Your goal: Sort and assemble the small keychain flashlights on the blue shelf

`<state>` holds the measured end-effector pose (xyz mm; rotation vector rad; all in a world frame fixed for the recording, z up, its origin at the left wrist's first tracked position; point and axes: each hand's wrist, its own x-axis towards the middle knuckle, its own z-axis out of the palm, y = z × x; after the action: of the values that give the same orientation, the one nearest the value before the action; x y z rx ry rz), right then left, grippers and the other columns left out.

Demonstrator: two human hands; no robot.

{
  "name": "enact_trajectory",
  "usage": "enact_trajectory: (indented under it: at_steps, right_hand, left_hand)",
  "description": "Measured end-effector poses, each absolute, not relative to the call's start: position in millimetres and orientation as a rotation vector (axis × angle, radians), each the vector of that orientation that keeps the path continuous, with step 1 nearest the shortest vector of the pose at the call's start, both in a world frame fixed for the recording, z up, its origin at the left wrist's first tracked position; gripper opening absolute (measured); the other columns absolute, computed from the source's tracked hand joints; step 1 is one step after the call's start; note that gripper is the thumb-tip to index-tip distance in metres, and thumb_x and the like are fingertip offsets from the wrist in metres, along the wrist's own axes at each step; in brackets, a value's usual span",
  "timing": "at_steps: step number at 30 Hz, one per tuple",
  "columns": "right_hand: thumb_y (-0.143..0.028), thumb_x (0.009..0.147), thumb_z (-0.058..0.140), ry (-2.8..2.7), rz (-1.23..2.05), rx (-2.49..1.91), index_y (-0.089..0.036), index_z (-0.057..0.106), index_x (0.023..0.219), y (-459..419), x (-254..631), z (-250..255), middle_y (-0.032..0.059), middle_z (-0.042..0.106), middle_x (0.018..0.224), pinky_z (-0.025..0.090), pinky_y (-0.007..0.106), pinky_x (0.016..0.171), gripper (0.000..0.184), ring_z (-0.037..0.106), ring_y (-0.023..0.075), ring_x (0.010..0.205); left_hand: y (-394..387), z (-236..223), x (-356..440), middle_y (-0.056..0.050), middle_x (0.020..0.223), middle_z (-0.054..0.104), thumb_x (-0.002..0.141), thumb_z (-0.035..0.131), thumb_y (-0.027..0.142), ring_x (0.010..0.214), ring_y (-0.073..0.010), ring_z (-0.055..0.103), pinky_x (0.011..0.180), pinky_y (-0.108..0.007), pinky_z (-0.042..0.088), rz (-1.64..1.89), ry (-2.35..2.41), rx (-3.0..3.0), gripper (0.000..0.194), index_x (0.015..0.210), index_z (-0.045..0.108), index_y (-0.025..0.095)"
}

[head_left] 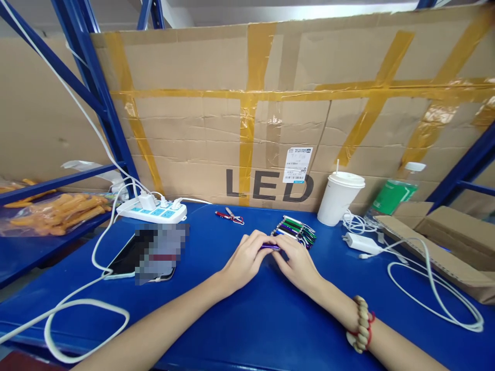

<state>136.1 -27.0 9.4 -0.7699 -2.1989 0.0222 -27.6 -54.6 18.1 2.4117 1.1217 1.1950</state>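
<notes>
Between my two hands, above the middle of the blue table (247,319), is a slim purple keychain flashlight (270,247). My left hand (244,259) is closed on its left end, with thumb and fingers pinching it. At the other end, my right hand (297,262) also grips it, and the fingertips of both hands nearly meet. Much of its body is hidden by the fingers. Just behind my right hand lies a row of similar flashlights (294,225) in green, purple, blue and black, partly covered by that hand. A red keychain flashlight (224,215) with a clip lies farther back.
Two phones (133,252) lie on the left, before a white power strip (154,210) with cables. On the right stand a white cup (340,198) with a straw, a green-labelled bottle (398,190), a charger (361,243) and an open cardboard box (448,247). Taped cardboard (193,129) walls the back.
</notes>
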Motion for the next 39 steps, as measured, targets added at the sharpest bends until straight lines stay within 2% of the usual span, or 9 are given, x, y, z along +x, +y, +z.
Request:
enact_trajectory:
  at_steps: [3, 8, 12, 17, 20, 24, 28, 34, 39]
  right_hand:
    - [-0.017, 0.083, 0.046, -2.129, 0.095, -0.758, -0.018, 0.059, 0.105, -30.7, 130.7, 7.1, 0.0074, 0.065, 0.087, 0.049, 0.033, 0.070, 0.026, 0.060, 0.0192, 0.077]
    - [-0.022, 0.082, 0.050, -2.138, 0.336, -0.802, -0.016, 0.060, 0.102, -37.4, 128.3, 7.9, 0.0026, 0.060, 0.071, 0.045, 0.026, 0.054, 0.024, 0.050, 0.0124, 0.053]
    - [-0.027, 0.084, 0.051, -2.165, 0.425, -0.846, -0.018, 0.061, 0.104, -38.7, 129.8, 9.5, 0.0037, 0.064, 0.084, 0.044, 0.024, 0.054, 0.025, 0.051, 0.0114, 0.056]
    - [-0.035, 0.090, 0.044, -2.146, 0.490, -0.928, -0.020, 0.064, 0.100, -35.9, 132.2, 10.1, 0.0032, 0.067, 0.083, 0.044, 0.025, 0.059, 0.027, 0.056, 0.0131, 0.061]
    - [-0.039, 0.092, 0.038, -2.105, 0.552, -1.003, -0.019, 0.064, 0.094, -34.0, 133.9, 10.1, 0.0025, 0.067, 0.080, 0.045, 0.026, 0.060, 0.033, 0.058, 0.0143, 0.064]
    - [-0.039, 0.092, 0.037, -2.081, 0.598, -1.012, -0.019, 0.064, 0.094, -30.7, 134.9, 8.7, 0.0038, 0.068, 0.088, 0.047, 0.028, 0.071, 0.033, 0.062, 0.0172, 0.077]
    - [-0.037, 0.091, 0.039, -2.064, 0.610, -0.983, -0.020, 0.063, 0.101, -29.5, 134.6, 8.5, 0.0046, 0.067, 0.097, 0.048, 0.028, 0.077, 0.031, 0.062, 0.0184, 0.089]
    - [-0.037, 0.082, 0.055, -2.129, 0.595, -1.044, -0.021, 0.067, 0.096, -33.9, 134.4, 9.6, 0.0019, 0.070, 0.087, 0.050, 0.027, 0.064, 0.024, 0.063, 0.0163, 0.067]
    - [-0.039, 0.080, 0.059, -2.057, 0.567, -1.043, -0.024, 0.070, 0.091, -32.8, 136.4, 5.6, 0.0013, 0.070, 0.092, 0.051, 0.026, 0.067, 0.021, 0.064, 0.0175, 0.078]
  left_hand:
    - [-52.5, 15.5, -27.9, -0.006, 0.100, 0.056, 0.091, 0.038, 0.021, 0.095, -0.0156, 0.052, 0.084, -0.030, 0.041, 1.285, 1.115, 2.342, 0.018, 0.102, 0.052, 0.019]
    - [-51.0, 12.5, -27.3, -0.007, 0.098, 0.052, 0.092, 0.033, 0.019, 0.094, -0.0152, 0.052, 0.084, -0.029, 0.043, 1.362, 1.035, 2.302, 0.020, 0.100, 0.050, 0.019]
    - [-51.1, 12.2, -26.9, -0.007, 0.099, 0.052, 0.093, 0.028, 0.018, 0.095, -0.0144, 0.051, 0.086, -0.028, 0.042, 1.430, 1.009, 2.282, 0.023, 0.101, 0.050, 0.018]
    - [-50.6, 14.4, -26.5, -0.006, 0.097, 0.053, 0.093, 0.031, 0.021, 0.095, -0.0140, 0.051, 0.086, -0.027, 0.041, 1.476, 1.118, 2.120, 0.021, 0.097, 0.052, 0.019]
    - [-47.5, 15.0, -27.4, -0.005, 0.097, 0.054, 0.092, 0.034, 0.023, 0.086, -0.0132, 0.052, 0.078, -0.026, 0.042, 1.482, 1.206, 1.973, 0.020, 0.096, 0.054, 0.019]
    - [-43.0, 14.2, -28.3, -0.003, 0.091, 0.053, 0.089, 0.040, 0.026, 0.065, -0.0094, 0.047, 0.064, -0.024, 0.040, 1.443, 1.244, 1.846, 0.017, 0.093, 0.055, 0.018]
    - [-43.3, 14.0, -26.3, -0.001, 0.082, 0.052, 0.087, 0.043, 0.026, 0.067, -0.0098, 0.048, 0.063, -0.022, 0.040, 1.389, 1.245, 1.819, 0.015, 0.093, 0.054, 0.018]
    - [-47.9, 15.1, -23.2, 0.000, 0.079, 0.050, 0.086, 0.044, 0.027, 0.071, -0.0103, 0.049, 0.063, -0.021, 0.041, 1.360, 1.242, 1.794, 0.015, 0.094, 0.054, 0.019]
    - [-49.3, 16.1, -24.3, 0.000, 0.082, 0.050, 0.088, 0.040, 0.030, 0.071, -0.0102, 0.050, 0.062, -0.022, 0.043, 1.330, 1.280, 1.709, 0.020, 0.096, 0.054, 0.020]
